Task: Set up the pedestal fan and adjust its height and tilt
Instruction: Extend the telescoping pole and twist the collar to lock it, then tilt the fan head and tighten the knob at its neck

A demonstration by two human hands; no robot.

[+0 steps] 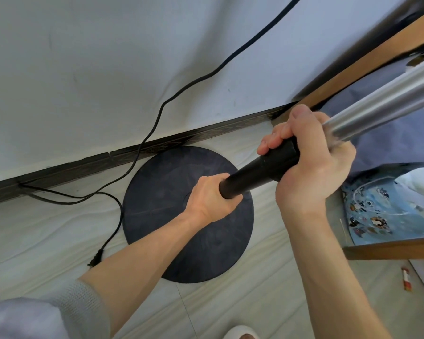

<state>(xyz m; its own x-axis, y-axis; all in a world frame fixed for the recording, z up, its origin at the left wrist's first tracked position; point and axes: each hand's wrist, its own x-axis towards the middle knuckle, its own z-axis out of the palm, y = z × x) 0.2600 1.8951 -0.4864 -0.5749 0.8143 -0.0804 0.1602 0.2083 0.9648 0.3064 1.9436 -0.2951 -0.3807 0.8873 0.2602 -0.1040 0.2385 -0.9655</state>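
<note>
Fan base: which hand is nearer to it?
Left. The left hand grips the black pole low down, above the base; the right hand grips the collar higher up.

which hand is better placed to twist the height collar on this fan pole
Right. The right hand wraps the black collar where the silver tube comes out; the left hand grips the black pole lower down, suited to steadying it.
</note>
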